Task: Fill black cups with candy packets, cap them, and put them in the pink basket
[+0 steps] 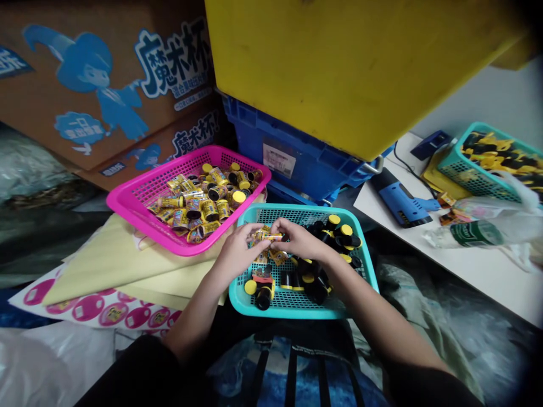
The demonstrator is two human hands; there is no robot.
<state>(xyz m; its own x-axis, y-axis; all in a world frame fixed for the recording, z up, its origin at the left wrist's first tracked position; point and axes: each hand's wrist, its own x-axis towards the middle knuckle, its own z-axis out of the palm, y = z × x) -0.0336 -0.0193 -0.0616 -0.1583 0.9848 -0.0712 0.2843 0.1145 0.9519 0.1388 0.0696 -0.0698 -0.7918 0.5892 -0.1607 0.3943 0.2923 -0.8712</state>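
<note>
My left hand [237, 251] and my right hand [299, 240] meet over the teal basket [292, 308] on my lap. Both pinch a small container with a yellow printed label [266, 237] between their fingertips. Below them in the basket lie several black containers with yellow caps [339, 234] and a few loose yellow labels [278, 257]. To the left, the pink basket [139, 198] holds several containers wrapped in yellow labels [203, 206].
Yellow paper sheets [114, 265] and a sheet of pink round stickers [93, 308] lie left. A yellow crate [352, 68] sits on a blue crate [275, 141] behind. On the white table [466, 265] right: a blue tool [401, 200], a plastic bottle [470, 233], another teal basket [475, 172].
</note>
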